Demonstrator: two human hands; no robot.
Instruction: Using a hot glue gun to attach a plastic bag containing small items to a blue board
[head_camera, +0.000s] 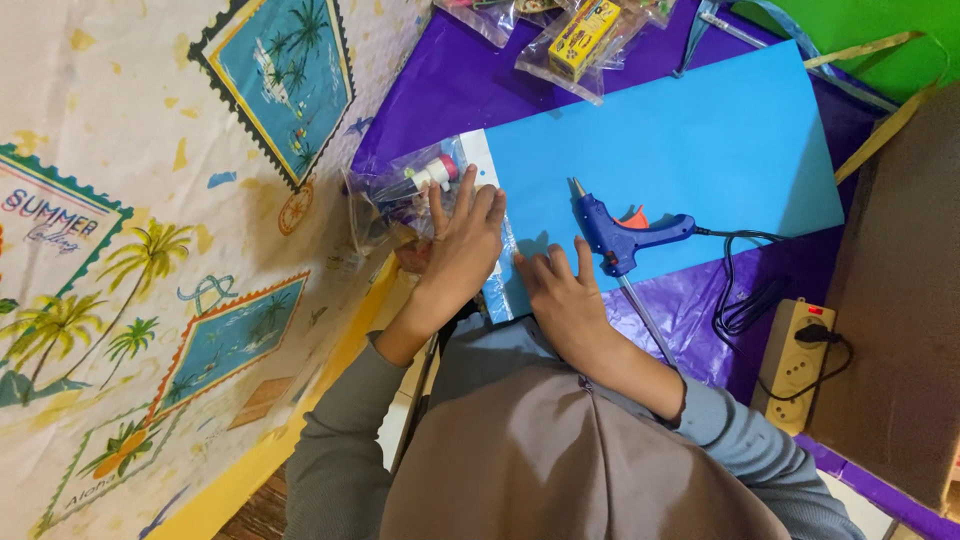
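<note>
Risk: our left hand (462, 235) and right hand (562, 288) press flat, grasping nothing, on the blue sheet (690, 140); the glue gun (618, 232) nozzle nearby may burn fingers.

Glue gun (622, 231) on paper sheet (700, 150); power strip (793, 362) right.

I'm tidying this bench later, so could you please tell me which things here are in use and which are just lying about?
In use: blue sheet, pressed flat at its near end by the left hand and right hand; blue glue gun beside the right hand.

Lying about: bag of small bottles, yellow packet in plastic, power strip.
</note>
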